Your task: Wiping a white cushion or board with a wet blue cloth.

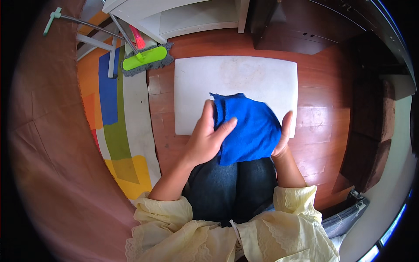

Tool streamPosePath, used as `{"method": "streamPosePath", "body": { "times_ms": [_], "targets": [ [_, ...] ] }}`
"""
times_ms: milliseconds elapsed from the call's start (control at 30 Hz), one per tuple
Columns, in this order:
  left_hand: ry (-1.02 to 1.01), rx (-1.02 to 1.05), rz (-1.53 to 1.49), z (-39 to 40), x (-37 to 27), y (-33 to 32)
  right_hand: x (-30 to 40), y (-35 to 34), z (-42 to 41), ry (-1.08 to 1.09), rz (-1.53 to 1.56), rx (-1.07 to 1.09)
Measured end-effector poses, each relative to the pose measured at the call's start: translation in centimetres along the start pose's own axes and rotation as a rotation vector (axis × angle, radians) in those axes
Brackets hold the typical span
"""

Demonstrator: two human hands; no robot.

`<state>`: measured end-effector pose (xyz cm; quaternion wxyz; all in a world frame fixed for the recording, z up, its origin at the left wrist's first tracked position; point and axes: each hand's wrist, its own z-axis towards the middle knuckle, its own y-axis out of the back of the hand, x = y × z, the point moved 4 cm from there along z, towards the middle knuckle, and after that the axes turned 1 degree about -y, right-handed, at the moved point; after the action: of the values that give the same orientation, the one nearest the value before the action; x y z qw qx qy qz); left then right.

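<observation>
A blue cloth (250,127), folded in layers at its left side, is held up between my two hands over my lap. My left hand (211,134) grips its left edge, thumb on top and the fingers mostly hidden. At the cloth's right edge is my right hand (284,136), thumb pointing up; most of its fingers are behind the cloth, so its hold cannot be made out. Beyond the cloth, and partly covered by it, lies a white rectangular padded top (235,75) with faint brownish stains.
A flat mop with a green head (145,59) rests at the upper left, by a multicoloured rug (121,137). White furniture (199,29) stands at the top and a dark cabinet (294,29) at the upper right. Brown upholstered blocks (373,131) are on the right.
</observation>
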<state>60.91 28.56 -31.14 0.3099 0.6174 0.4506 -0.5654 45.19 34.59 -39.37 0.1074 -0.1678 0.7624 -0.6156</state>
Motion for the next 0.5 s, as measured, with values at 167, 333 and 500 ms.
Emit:
{"method": "streamPosePath", "body": {
  "times_ms": [167, 333, 500],
  "targets": [
    [-0.008, 0.009, -0.057, 0.7, 0.9, 1.7, 1.5, 0.1, 0.8, -0.052, -0.271, 0.129],
    [0.166, -0.43, -0.142, 3.6, 6.1, 8.8, 3.9, -2.3, 6.8, 0.002, -0.414, -0.218],
    [-0.154, -0.54, 1.066, 8.7, 11.1, 12.5, 3.4, -2.7, 20.9, 0.432, -1.826, -0.316]
  ]
}}
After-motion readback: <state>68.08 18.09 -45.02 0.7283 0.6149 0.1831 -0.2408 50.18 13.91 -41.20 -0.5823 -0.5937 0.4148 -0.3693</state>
